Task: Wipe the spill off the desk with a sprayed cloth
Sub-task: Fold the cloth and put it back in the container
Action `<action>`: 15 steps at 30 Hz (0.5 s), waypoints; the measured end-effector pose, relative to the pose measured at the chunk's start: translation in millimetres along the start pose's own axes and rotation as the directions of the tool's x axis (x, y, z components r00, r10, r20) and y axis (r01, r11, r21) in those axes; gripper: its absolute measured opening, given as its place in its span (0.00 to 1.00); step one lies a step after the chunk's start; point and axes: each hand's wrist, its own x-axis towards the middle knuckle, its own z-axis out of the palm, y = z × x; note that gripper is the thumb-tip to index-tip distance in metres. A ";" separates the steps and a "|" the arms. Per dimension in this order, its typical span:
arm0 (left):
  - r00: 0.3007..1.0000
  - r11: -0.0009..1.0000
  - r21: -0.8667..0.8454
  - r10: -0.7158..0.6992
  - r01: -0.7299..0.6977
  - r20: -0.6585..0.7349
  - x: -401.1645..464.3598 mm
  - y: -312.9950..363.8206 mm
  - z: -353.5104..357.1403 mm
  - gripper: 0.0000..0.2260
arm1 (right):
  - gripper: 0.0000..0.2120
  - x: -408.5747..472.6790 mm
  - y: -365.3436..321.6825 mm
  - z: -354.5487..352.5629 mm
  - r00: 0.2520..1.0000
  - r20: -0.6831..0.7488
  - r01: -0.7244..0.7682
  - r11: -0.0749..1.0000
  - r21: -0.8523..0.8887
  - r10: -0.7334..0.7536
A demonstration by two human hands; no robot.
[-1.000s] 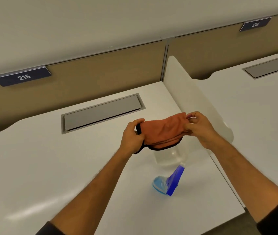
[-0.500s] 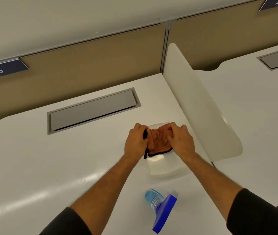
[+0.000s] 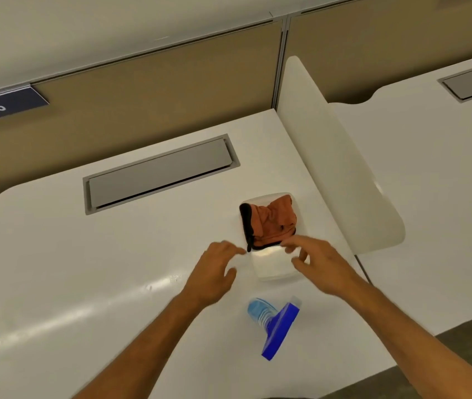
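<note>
The cloth [image 3: 272,223] is orange with a black edge. The spray bottle [image 3: 272,323] has a deep blue trigger head and a pale blue body. The desk [image 3: 85,269] is white; its cable hatch [image 3: 160,172] is grey. The number plate [image 3: 1,106] is navy with white digits.

Even, bright overhead light falls on a white desk [image 3: 56,254], leaving a long streak of glare [image 3: 85,312] across its glossy top and a smaller gleam on a clear tray [image 3: 272,266]. Shadows are soft and faint. Both hands are motion-blurred, the right hand [image 3: 315,263] most at its fingertips. Straight edges bow toward the frame's margins.
</note>
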 end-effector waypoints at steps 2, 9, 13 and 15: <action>0.988 1.000 0.020 -0.002 -0.001 0.153 -26.8 0.3 4.8 0.23 | 0.23 -26.8 -6.5 12.2 0.979 0.201 -0.018 0.999 -0.049 0.028; 0.864 0.987 -0.033 -0.123 0.159 0.488 -61.7 29.5 21.8 0.38 | 0.34 -79.1 -39.8 42.0 0.852 0.511 -0.192 0.977 0.097 0.117; 0.849 0.961 -0.130 -0.148 0.246 0.507 -61.0 53.4 13.4 0.32 | 0.34 -83.9 -48.7 53.2 0.909 0.350 -0.275 0.956 0.102 0.224; 0.856 0.956 -0.131 -0.166 0.261 0.489 -60.7 62.3 8.3 0.30 | 0.35 -84.1 -51.9 53.1 0.929 0.289 -0.274 0.955 0.112 0.233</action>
